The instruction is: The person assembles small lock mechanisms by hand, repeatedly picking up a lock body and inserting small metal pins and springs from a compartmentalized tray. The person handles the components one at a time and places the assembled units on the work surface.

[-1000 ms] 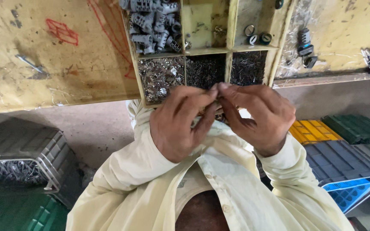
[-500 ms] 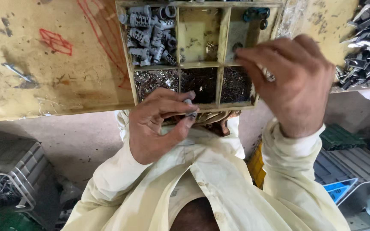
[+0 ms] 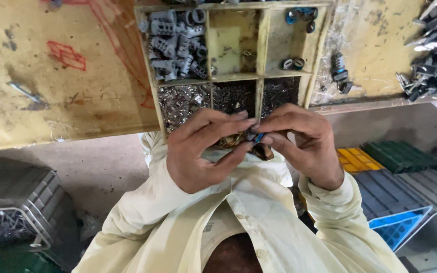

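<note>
Left hand [image 3: 203, 151] and right hand [image 3: 304, 144] pinch a small blue-tipped metal part [image 3: 255, 137] over a compartmented wooden tray [image 3: 263, 48]

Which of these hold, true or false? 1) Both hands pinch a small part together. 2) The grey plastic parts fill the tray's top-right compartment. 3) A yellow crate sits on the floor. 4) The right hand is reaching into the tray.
1) True: left hand and right hand meet on a small part.
2) False: grey plastic parts fill the top-left compartment of the divided tray.
3) True: yellow crate.
4) False: it is at the part, below the tray.
</note>
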